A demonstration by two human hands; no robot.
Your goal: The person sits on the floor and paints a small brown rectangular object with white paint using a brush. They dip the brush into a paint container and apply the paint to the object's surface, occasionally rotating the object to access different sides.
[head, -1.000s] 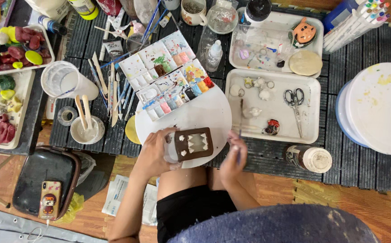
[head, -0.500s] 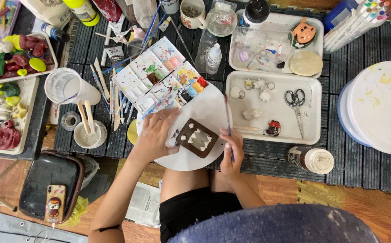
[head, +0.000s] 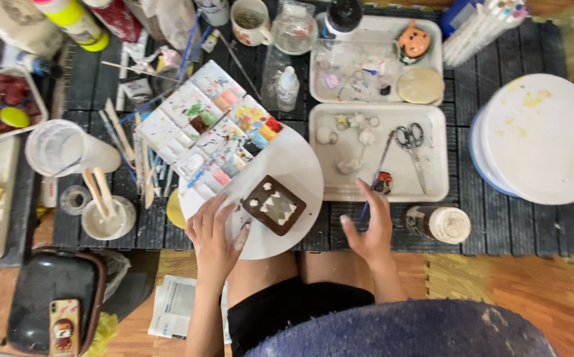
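Note:
A brown square clay piece [head: 274,205] with a pale zigzag pattern lies on a round white plate [head: 297,162] in front of me. My left hand [head: 215,231] rests flat on the plate's near left edge, fingers spread, just left of the piece and not gripping it. My right hand [head: 369,228] is to the right of the plate, at the near edge of a white tray [head: 432,188]. Its fingers loosely hold the lower end of a thin paintbrush [head: 381,162] that slants up over the tray.
A paint palette [head: 214,125] overlaps the plate's far left. The tray holds scissors [head: 409,139] and small white figures. A second tray [head: 373,66], cups, brushes, a water cup [head: 62,149], a lidded jar [head: 442,223] and stacked white discs [head: 538,135] surround it. A phone [head: 64,327] lies near left.
A second ago both hands held the brown piece; it now lies on the plate. My right hand has moved right to the tray with the brush. My left hand slid to the plate's edge.

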